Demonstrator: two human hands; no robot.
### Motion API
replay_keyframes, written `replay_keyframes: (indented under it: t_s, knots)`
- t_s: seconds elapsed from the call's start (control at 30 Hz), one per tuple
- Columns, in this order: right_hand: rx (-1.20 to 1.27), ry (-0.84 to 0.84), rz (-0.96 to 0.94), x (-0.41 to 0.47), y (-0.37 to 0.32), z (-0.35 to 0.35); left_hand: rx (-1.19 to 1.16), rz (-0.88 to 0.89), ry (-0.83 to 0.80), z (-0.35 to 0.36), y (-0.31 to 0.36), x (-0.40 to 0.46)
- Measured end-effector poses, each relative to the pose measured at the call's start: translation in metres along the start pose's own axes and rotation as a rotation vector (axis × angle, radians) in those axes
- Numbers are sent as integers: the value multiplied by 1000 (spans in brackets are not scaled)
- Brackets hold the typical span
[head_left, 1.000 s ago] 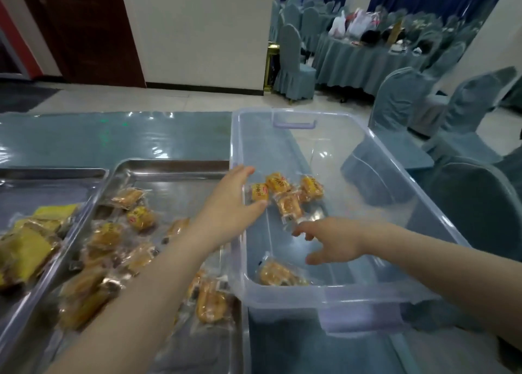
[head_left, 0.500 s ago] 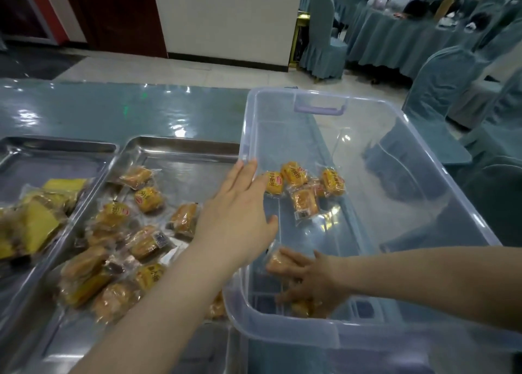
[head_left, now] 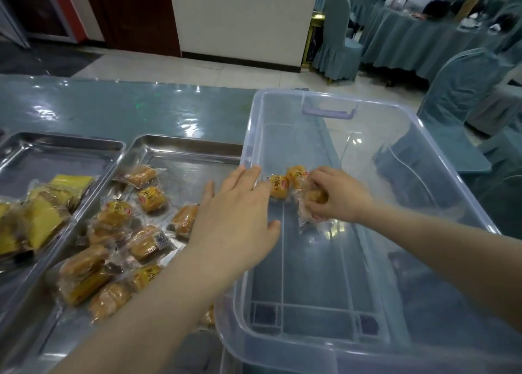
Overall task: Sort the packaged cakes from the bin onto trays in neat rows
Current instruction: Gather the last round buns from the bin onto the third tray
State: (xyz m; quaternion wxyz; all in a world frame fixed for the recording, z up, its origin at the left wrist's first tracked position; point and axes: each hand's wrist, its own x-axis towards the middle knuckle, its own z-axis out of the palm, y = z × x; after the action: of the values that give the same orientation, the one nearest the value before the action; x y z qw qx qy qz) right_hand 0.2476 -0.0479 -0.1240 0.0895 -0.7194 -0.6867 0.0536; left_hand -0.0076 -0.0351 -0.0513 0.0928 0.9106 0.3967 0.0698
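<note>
Clear plastic bin [head_left: 423, 153] on table: right hand [head_left: 339, 195] grip curled around wrapped cakes [head_left: 313, 198] inside. Left hand [head_left: 237, 221] grip wide, fingers straight, over bin rim, holding nothing.

Banquet hall, clearly: round table [head_left: 406, 39] draped in teal cloth, rows of teal-covered chairs [head_left: 337, 34] behind, tiled floor [head_left: 158, 68], steel catering trays [head_left: 180, 145] on a plastic-wrapped surface [head_left: 113, 105].

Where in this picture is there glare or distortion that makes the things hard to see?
Head view: ceiling light glares on the glossy teal tablecloth and the steel tray; reflections streak the clear plastic bin; the wide lens bends the bin's rim; the right hand hides most of the wrapped cake it grips.
</note>
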Motion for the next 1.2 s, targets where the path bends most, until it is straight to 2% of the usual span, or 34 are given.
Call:
replay_keyframes:
  t_s: [0.13, 0.2, 0.27, 0.37, 0.5, 0.6, 0.67, 0.73, 0.87, 1.0, 1.1, 1.2]
  knots:
    - [-179, -399, 242, 11, 9, -49, 95, 29, 108, -13, 20, 36]
    - [-272, -518, 227, 5, 15, -64, 76, 88, 101, -10, 33, 68]
    - [-342, -514, 197, -5, 23, -69, -33, 108, -6, -3, 46, 106]
    - [-316, -522, 250, -15, 31, -68, -177, 41, -195, 25, 61, 164]
    - [-325, -503, 260, -13, 32, -59, -324, -159, -253, 89, 72, 206]
    - [-351, -494, 252, -10, 36, -47, -191, -264, -358, 134, 72, 209]
    - [-365, -474, 251, -10, 39, -38, -105, -271, -460, 162, 64, 203]
    - [-393, -411, 223, -6, 45, -31, -62, -243, -491, 182, 56, 193]
    - [-397, -365, 247, 12, 59, -15, 22, -167, -406, 186, 47, 188]
    - [-348, -456, 321, 24, 69, 13, 98, -106, -214, 185, 32, 179]
    - [-405, -423, 299, 29, 74, 33, 105, -101, -97, 189, 24, 176]
    - [-446, -405, 301, 31, 78, 57, 134, -89, -62, 192, 20, 179]
